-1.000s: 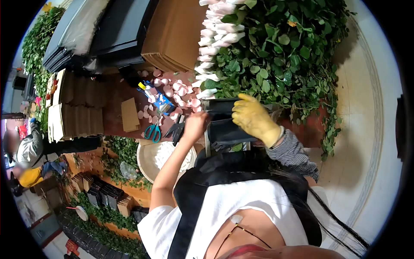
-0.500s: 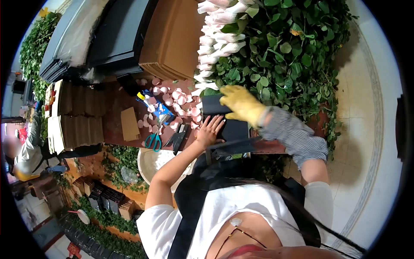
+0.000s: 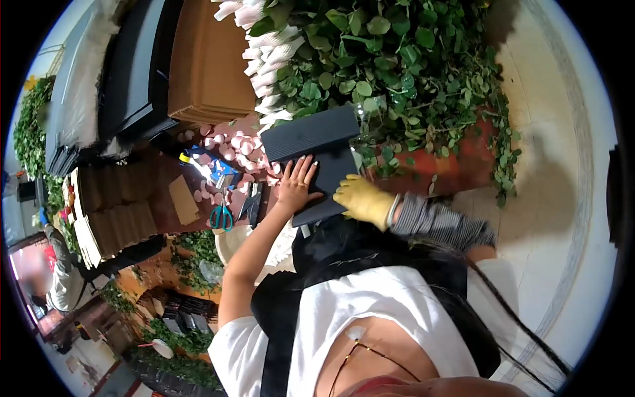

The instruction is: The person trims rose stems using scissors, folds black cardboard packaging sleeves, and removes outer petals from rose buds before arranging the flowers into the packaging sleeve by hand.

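Observation:
A dark folded sheet (image 3: 331,169) lies at the table's front edge, its ribbed upper flap (image 3: 311,133) tilted toward the wrapped flowers. My bare left hand (image 3: 297,185) rests flat on the sheet's left part with fingers spread. On the right, my right hand (image 3: 362,200), in a yellow glove with a striped sleeve, touches the sheet's right edge. Its fingers are partly bent, and whether they pinch the edge cannot be made out. Left of my bare hand are a black stapler-like tool (image 3: 252,205) and teal-handled scissors (image 3: 221,217).
Leafy stems (image 3: 397,66) with white-wrapped heads (image 3: 264,63) fill the table's back. Pink petals (image 3: 241,149), a blue box (image 3: 215,171) and cardboard stacks (image 3: 116,208) stand left. A white basin (image 3: 231,245) sits below; a person (image 3: 65,278) is at far left.
The dark sheet has been folded open and laid flatter, its ribbed flap now raised. My gloved hand has moved down toward the near edge. The whole view has shifted, with table items further left.

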### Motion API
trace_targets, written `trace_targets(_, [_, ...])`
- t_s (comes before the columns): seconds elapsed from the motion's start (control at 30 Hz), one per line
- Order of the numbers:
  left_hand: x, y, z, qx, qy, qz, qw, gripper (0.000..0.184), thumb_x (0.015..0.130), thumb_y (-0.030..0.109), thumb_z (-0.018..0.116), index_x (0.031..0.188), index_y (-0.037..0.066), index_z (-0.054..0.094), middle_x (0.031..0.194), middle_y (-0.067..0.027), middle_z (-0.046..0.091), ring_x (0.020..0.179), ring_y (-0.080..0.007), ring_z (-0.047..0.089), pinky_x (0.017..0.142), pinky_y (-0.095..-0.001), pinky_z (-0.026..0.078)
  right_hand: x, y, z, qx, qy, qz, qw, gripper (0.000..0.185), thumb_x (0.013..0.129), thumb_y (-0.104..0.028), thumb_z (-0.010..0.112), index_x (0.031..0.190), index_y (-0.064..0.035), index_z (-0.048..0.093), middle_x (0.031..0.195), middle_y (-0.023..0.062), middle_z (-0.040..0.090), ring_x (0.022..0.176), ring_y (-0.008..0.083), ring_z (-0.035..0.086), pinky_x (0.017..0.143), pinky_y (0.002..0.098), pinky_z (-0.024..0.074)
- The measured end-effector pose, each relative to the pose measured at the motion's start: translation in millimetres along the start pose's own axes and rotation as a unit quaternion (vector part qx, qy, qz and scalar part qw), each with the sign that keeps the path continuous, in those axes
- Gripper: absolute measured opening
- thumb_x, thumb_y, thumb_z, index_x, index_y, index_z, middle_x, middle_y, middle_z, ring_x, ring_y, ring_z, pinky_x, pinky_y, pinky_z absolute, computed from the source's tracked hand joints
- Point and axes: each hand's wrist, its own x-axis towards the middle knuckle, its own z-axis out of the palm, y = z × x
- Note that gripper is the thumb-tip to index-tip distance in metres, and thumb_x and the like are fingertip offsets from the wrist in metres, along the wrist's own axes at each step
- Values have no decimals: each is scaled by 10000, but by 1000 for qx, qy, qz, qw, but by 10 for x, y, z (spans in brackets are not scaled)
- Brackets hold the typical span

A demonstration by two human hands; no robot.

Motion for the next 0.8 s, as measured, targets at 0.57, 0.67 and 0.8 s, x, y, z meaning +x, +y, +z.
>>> trace_targets(0.57, [-9, 3, -1, -10, 50, 8, 999, 953, 706, 667, 695, 1415, 70, 476, 1544, -102, 376, 1432, -274, 331, 1180, -497, 213, -173, 352, -588, 379, -4, -7, 925, 508, 913, -266, 657, 1348, -34, 534, 1317, 143, 600, 1195, 243, 583, 989, 353, 477])
trace_targets(0.67, [-145, -51, -107, -73, 57, 9, 996, 599, 811, 443, 705, 1261, 66, 587, 1453, -130, 476, 1324, -314, 458, 1085, -442, 371, 594, 432, -326, -12, 77, -103, 992, 802, 804, -334, 731, 1448, -5, 385, 1452, 213, 460, 1319, 374, 453, 1106, 434, 373])
trace_targets(0.8, [-886, -160, -896, -285, 137, -222, 922, 279, 849, 211, 696, 1103, 96, 698, 994, -134, 702, 916, -310, 685, 778, -399, 534, 715, 379, 54, -334, 57, 11, 941, 989, 737, -408, 783, 1516, -48, 291, 1485, 171, 425, 1258, 330, 469, 1051, 438, 373])
